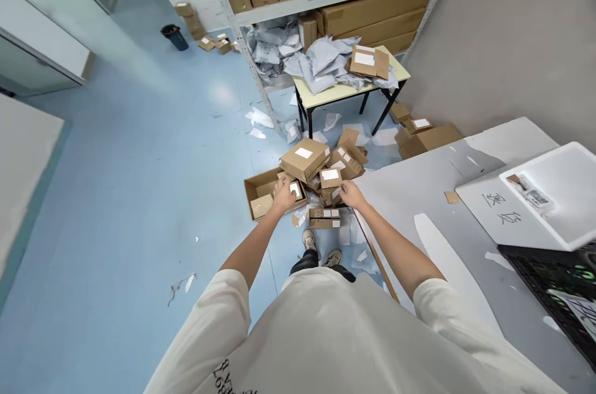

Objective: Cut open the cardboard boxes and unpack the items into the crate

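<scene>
My left hand (283, 195) is over an open cardboard carton (255, 182) on the floor, fingers closed at the edge of a small labelled cardboard box (296, 190). Another plain small box (261, 206) lies inside that carton. My right hand (352, 193) has its fingers curled together beside a small box with a white label (330, 175); what they pinch, if anything, is too small to see. A larger closed box (305, 158) rests tilted on the pile between and beyond my hands. Near my feet lies a flat labelled box (325, 218).
A grey-topped table (400, 195) flanks my right side, bearing a white foam box (512, 208) and a black crate (549, 295). Ahead, a small yellow table (391, 65) holds grey mailer bags, before a shelf rack (298, 6) of cartons. Paper scraps litter the blue floor.
</scene>
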`<action>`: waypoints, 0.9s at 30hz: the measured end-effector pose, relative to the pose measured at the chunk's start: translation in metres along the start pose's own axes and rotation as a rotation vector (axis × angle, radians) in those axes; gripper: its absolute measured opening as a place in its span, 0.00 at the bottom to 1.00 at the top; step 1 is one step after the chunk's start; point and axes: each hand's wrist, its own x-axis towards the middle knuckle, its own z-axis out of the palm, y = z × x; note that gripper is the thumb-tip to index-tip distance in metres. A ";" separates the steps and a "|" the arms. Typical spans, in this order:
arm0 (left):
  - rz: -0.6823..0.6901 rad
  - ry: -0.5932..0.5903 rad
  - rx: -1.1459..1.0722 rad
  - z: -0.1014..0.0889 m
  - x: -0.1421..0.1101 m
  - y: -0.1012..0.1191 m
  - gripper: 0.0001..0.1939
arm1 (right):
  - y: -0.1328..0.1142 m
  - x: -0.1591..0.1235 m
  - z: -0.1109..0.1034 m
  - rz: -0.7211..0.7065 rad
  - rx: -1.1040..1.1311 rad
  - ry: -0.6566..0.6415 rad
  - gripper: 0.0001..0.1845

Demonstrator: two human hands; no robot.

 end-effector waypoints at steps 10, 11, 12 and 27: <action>-0.096 0.058 -0.023 -0.039 -0.022 -0.098 0.28 | -0.083 0.026 0.061 -0.117 -0.027 -0.164 0.13; -0.104 0.058 -0.025 -0.042 -0.020 -0.112 0.28 | -0.092 0.032 0.072 -0.128 -0.026 -0.180 0.13; -0.109 0.055 -0.028 -0.046 -0.018 -0.127 0.28 | -0.101 0.038 0.083 -0.135 -0.028 -0.195 0.13; -0.174 -0.120 -0.109 -0.088 0.062 -0.334 0.28 | -0.220 0.116 0.279 -0.055 -0.040 -0.322 0.14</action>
